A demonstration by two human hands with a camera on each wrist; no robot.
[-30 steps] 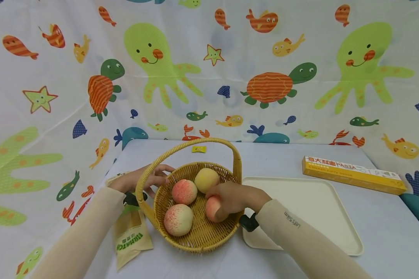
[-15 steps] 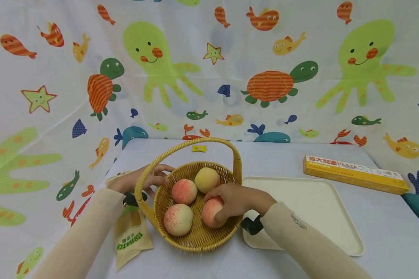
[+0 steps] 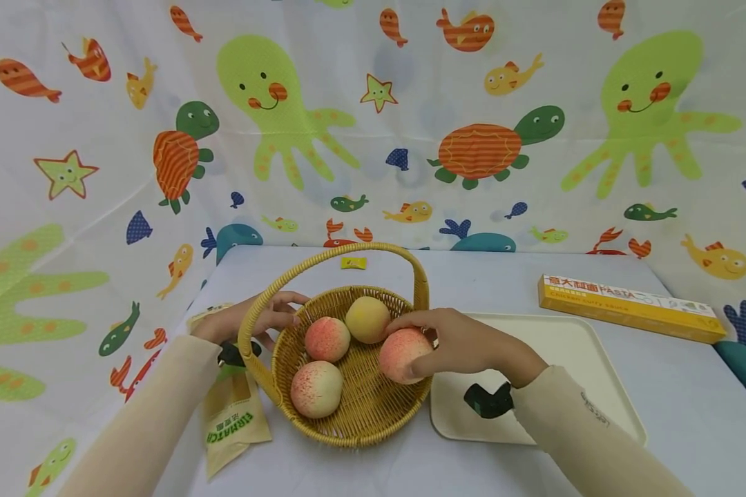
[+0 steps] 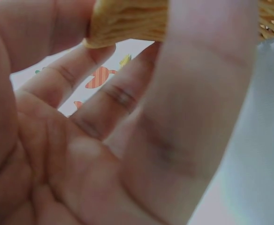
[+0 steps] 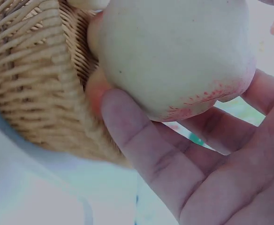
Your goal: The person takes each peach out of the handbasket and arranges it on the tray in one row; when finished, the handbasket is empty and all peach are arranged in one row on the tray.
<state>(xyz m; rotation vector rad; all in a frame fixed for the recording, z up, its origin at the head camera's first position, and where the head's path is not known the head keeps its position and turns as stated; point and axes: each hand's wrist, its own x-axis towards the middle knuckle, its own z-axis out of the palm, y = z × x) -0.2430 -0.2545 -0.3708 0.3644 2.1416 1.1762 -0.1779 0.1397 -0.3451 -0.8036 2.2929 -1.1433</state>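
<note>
My right hand [image 3: 475, 345] grips a pink peach [image 3: 400, 355] over the right rim of a round wicker basket [image 3: 373, 411] with a tall arched handle. In the right wrist view the held peach [image 5: 174, 51] shows a pale side with red speckles, thumb and fingers curled round it, the basket wall close behind. Three more peaches lie inside: a yellow one [image 3: 368, 319] at the back, a pink one [image 3: 327, 338] on the left and a pale speckled one [image 3: 317, 390] in front. My left hand [image 3: 257, 321] pinches the basket's left rim [image 4: 127, 21] between thumb and fingers.
Right of the basket is a cream tray [image 3: 553, 359], partly under my right forearm. Behind it lies a long yellow pasta box [image 3: 630, 308]. A paper food bag [image 3: 239, 414] lies at left, and a small yellow packet [image 3: 353, 263] behind the basket. A printed curtain [image 3: 373, 138] encloses the table.
My right hand has lifted the peach from the basket's floor and moved it up and right to the rim. The left hand stays at the basket's left rim.
</note>
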